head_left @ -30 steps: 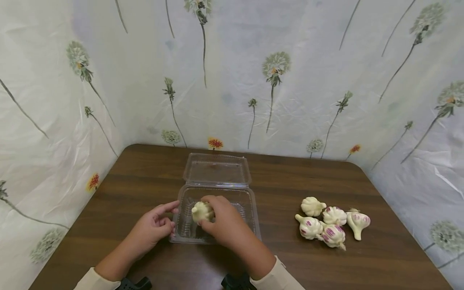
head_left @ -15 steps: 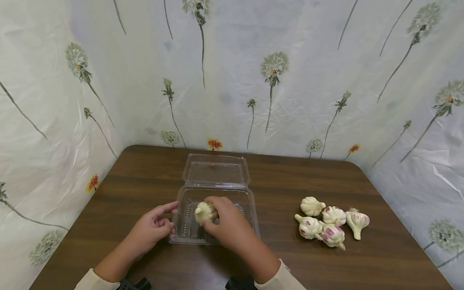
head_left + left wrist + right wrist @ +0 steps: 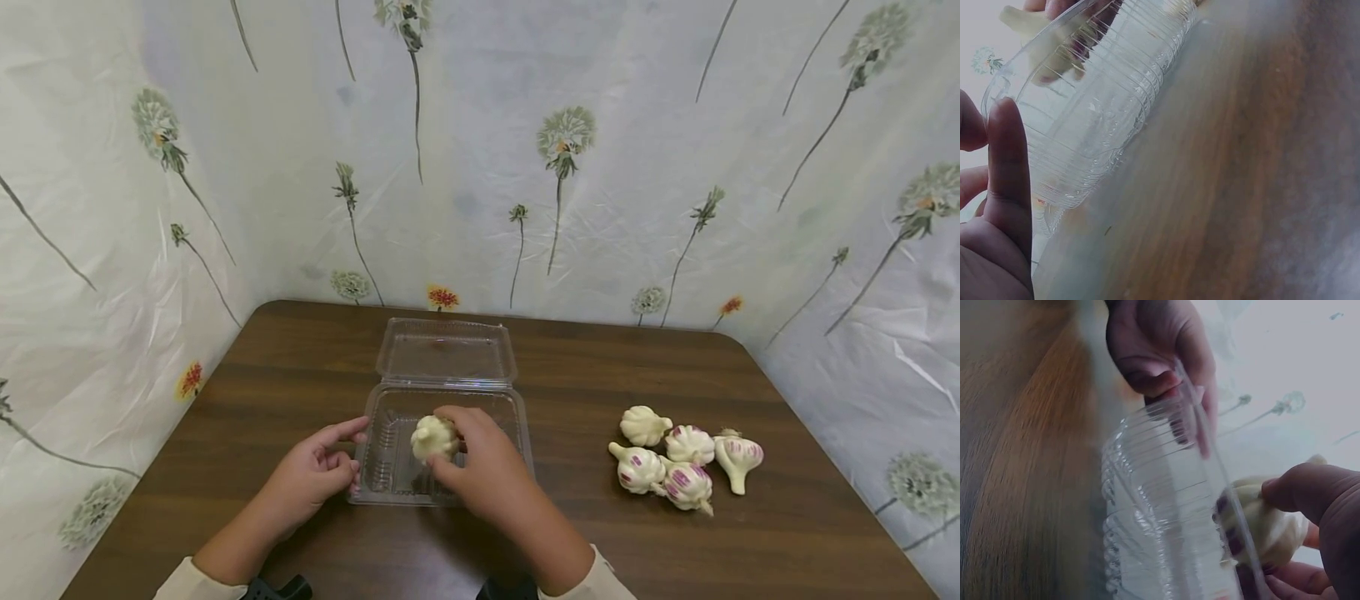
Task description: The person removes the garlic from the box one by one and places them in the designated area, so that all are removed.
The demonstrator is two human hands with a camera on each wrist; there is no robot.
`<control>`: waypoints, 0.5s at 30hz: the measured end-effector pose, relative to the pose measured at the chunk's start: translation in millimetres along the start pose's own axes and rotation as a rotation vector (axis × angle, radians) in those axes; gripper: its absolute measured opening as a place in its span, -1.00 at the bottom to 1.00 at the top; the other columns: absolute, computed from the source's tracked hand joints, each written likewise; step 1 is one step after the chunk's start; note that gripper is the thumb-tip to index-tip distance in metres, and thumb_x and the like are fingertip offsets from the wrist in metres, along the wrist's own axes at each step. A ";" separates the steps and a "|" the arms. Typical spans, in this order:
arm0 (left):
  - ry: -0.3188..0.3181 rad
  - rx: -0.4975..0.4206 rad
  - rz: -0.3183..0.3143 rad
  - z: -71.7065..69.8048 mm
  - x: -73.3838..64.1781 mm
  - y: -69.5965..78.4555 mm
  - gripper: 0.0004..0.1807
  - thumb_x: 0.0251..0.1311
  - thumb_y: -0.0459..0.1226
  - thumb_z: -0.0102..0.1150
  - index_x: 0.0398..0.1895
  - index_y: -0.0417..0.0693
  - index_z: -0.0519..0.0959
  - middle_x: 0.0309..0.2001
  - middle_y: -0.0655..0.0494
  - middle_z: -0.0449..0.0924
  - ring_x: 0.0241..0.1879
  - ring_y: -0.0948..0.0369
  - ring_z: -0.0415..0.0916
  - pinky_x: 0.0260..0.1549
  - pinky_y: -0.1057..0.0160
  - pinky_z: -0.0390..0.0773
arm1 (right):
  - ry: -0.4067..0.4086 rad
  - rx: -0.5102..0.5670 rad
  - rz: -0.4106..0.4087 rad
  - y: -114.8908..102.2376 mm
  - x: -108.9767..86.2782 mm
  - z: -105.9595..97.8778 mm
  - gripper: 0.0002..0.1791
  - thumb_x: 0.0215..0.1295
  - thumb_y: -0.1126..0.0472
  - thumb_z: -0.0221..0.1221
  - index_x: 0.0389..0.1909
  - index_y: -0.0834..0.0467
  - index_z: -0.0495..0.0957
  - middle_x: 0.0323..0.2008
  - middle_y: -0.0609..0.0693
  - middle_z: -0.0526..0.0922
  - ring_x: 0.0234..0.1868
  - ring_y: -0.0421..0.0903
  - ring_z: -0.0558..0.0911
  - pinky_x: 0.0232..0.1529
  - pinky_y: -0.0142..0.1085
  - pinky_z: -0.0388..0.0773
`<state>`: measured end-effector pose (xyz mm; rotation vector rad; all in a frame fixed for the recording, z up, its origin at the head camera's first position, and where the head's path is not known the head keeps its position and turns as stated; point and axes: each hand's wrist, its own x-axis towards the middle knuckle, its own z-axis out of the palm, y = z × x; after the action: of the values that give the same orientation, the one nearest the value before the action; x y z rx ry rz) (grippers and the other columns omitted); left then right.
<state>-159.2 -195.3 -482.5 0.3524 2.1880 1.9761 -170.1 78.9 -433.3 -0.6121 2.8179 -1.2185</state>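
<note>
A clear plastic clamshell container lies on the table, its lid folded back behind it. My right hand grips a pale garlic bulb between thumb and fingers, over the middle of the container base. Purple marks show on the underside of that garlic bulb in the right wrist view. At the container's left side, my left hand pinches the rim between thumb and fingers, with the index finger stretched along it.
Several garlic bulbs, most with purple streaks, lie in a cluster on the right of the brown wooden table. A pale sheet printed with dandelions hangs behind and at both sides.
My right hand has shifted slightly to the right with the garlic bulb, from the container's left part toward its middle. The left hand keeps its place at the rim.
</note>
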 end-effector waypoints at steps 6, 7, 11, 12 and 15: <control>-0.005 -0.011 -0.008 1.2 -0.4 0.1 -0.33 0.34 -0.58 0.02 0.54 -0.31 0.28 0.25 -0.36 0.29 -0.33 0.28 0.56 -0.30 0.28 0.74 | 0.010 0.049 -0.012 -3.2 -8.4 -4.7 -0.40 0.33 0.14 0.40 0.36 0.08 0.50 0.14 -0.01 0.56 0.08 -0.12 0.62 0.11 -0.29 0.70; -0.001 -0.012 -0.015 1.4 -0.2 0.6 -0.33 0.34 -0.58 0.01 0.54 -0.29 0.29 0.25 -0.34 0.30 -0.33 0.28 0.56 -0.30 0.28 0.74 | 0.013 0.049 -0.014 -3.4 -9.6 -5.5 -0.40 0.33 0.14 0.40 0.36 0.09 0.49 0.14 -0.01 0.56 0.08 -0.12 0.62 0.12 -0.30 0.70; 0.000 -0.021 -0.006 1.7 -1.1 2.5 -0.33 0.34 -0.57 0.02 0.54 -0.31 0.28 0.25 -0.37 0.30 -0.32 0.27 0.57 -0.31 0.28 0.74 | 0.026 0.064 -0.016 -2.8 -12.8 -8.1 -0.40 0.33 0.16 0.40 0.36 0.10 0.49 0.14 -0.01 0.56 0.07 -0.14 0.60 0.13 -0.32 0.69; -0.002 -0.024 -0.002 1.6 -1.4 2.7 -0.33 0.34 -0.57 0.03 0.54 -0.32 0.28 0.25 -0.38 0.30 -0.32 0.27 0.57 -0.31 0.28 0.74 | 0.030 0.073 -0.011 -2.4 -13.8 -8.6 -0.41 0.33 0.16 0.40 0.36 0.09 0.49 0.13 -0.01 0.56 0.07 -0.14 0.60 0.13 -0.33 0.68; -0.009 -0.035 0.014 1.1 -2.3 2.7 -0.32 0.35 -0.56 0.08 0.54 -0.35 0.26 0.25 -0.40 0.29 -0.33 0.28 0.57 -0.30 0.29 0.74 | 0.046 0.105 0.002 -0.6 -16.3 -10.0 -0.42 0.33 0.17 0.40 0.35 0.06 0.50 0.12 -0.02 0.55 0.06 -0.16 0.59 0.15 -0.33 0.68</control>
<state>-156.5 -194.6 -480.0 0.3714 2.1484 2.0133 -156.5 91.4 -428.2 -0.5826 2.7683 -1.3866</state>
